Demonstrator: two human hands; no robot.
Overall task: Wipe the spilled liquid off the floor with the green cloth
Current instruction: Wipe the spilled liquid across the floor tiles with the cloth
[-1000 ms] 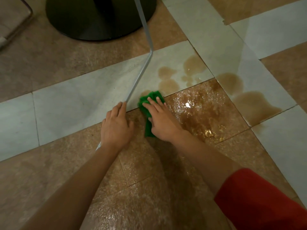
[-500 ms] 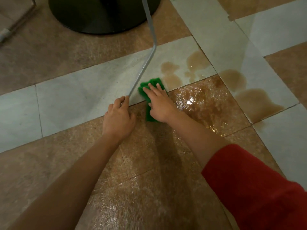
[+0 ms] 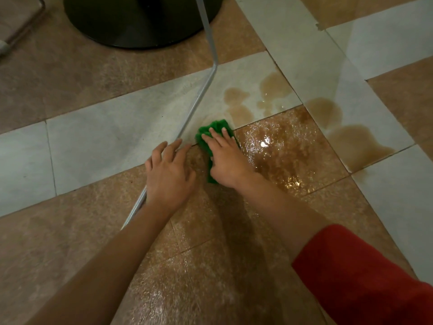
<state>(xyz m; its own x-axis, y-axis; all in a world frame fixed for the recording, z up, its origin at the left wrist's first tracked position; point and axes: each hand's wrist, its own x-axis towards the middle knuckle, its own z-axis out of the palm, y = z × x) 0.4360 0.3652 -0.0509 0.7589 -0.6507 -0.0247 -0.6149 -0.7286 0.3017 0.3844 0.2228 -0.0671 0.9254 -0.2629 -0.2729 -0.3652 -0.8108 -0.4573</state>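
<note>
Hands flat — right hand (image 3: 226, 161) presses green cloth (image 3: 216, 130), left hand (image 3: 168, 177) spread on floor (image 3: 93, 137).

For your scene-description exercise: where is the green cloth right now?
Head view, centre: the green cloth lies on the floor under the right hand, between the metal rod and the brown spill.

A bright green cloth (image 3: 216, 130) is standing out against a floor (image 3: 105, 127) that is alternating mottled tan-brown tiles with pale grey-white ones. The spilled liquid (image 3: 356, 141) is showing as translucent brown patches on the pale tiles and glistening amber on the tan. A metal rod (image 3: 201, 95) is gleaming silver-grey, a round base (image 3: 140, 19) is showing black, and a sleeve (image 3: 363, 277) is showing red.
</note>
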